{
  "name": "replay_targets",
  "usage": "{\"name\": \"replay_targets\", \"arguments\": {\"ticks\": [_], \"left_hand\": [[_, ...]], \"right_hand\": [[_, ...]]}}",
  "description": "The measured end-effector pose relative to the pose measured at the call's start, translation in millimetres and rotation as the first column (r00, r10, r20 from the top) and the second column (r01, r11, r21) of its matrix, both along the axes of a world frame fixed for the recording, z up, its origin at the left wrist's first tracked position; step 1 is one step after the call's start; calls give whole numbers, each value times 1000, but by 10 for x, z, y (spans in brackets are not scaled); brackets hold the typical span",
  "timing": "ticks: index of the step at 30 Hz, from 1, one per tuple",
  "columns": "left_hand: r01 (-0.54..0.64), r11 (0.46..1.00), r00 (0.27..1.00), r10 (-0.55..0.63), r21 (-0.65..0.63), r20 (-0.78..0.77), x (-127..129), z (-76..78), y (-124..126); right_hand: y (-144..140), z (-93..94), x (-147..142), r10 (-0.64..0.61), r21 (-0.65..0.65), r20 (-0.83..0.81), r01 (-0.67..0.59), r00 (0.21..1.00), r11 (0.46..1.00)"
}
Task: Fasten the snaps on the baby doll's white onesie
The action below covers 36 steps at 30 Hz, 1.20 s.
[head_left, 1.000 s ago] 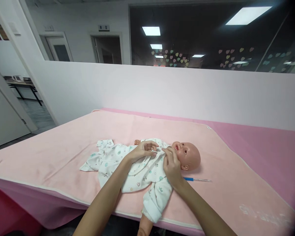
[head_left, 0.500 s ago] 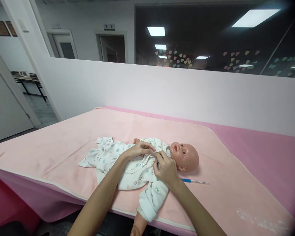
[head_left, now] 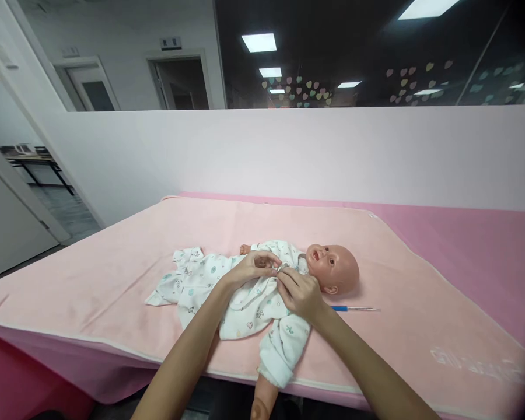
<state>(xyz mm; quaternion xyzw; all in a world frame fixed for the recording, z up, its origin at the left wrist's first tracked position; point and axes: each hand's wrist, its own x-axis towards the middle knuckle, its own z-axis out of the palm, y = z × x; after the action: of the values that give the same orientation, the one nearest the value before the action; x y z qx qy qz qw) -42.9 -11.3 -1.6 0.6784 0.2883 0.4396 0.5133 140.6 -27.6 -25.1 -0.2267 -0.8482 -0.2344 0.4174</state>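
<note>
A: We see a baby doll (head_left: 332, 269) lying on its back on a pale pink blanket (head_left: 114, 256) spread over the worktop (head_left: 485, 245), its head to the right and its legs to the left. It wears a white printed romper (head_left: 210, 280), patterned with small hearts and teal shapes.

B: We put both hands at the chest of the doll. Our left hand (head_left: 254, 267) has its fingers (head_left: 269, 259) pinched on the edge of the romper's front just below the collar. Our right hand (head_left: 301, 291) meets it from the near side, fingers (head_left: 284, 279) also nipping that same fabric edge, so the 2 hands almost touch.

A: So neither hand is loose; each one grips cloth. The doll's near arm, in its sleeve (head_left: 284, 347), hangs over the front edge of the blanket, with a bare doll hand (head_left: 260, 405) poking out below.

B: Just beside the head, on the near right, we see a thin stick with a blue handle (head_left: 354, 308) lying flat on the blanket, apart from our hands.

A: Any writing? We make out faint pale lettering (head_left: 476, 359) on the blanket at the near right corner, too blurred to read. A small sign (head_left: 170, 43) sits above the far doorway (head_left: 179, 84), also unreadable.

B: Behind the low white partition (head_left: 289, 151), we see pastel heart stickers (head_left: 301, 93) on the dark glass.
</note>
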Motion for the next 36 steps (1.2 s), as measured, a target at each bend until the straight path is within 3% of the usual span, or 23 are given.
{"name": "replay_targets", "arguments": {"ticks": [5,12,17,30,36], "left_hand": [[65,998,996,-64,-14,70,-17,28,-31],[154,988,984,-150,-32,92,-35,27,-41],[107,994,993,-107,-4,45,-34,5,-17],[102,987,990,-89,-123,108,-36,-10,-22],[102,993,992,-97,-63,80,-42,-11,-16]], "right_hand": [[6,-15,-37,-24,-13,-130,23,991,1000],[1,4,-76,-11,-211,-220,-37,975,977],[0,-4,-68,-28,-235,-212,-23,977,972],[-37,5,-59,-46,-305,-217,-23,975,952],[-27,-5,-59,-32,-267,-234,-33,972,963]]}}
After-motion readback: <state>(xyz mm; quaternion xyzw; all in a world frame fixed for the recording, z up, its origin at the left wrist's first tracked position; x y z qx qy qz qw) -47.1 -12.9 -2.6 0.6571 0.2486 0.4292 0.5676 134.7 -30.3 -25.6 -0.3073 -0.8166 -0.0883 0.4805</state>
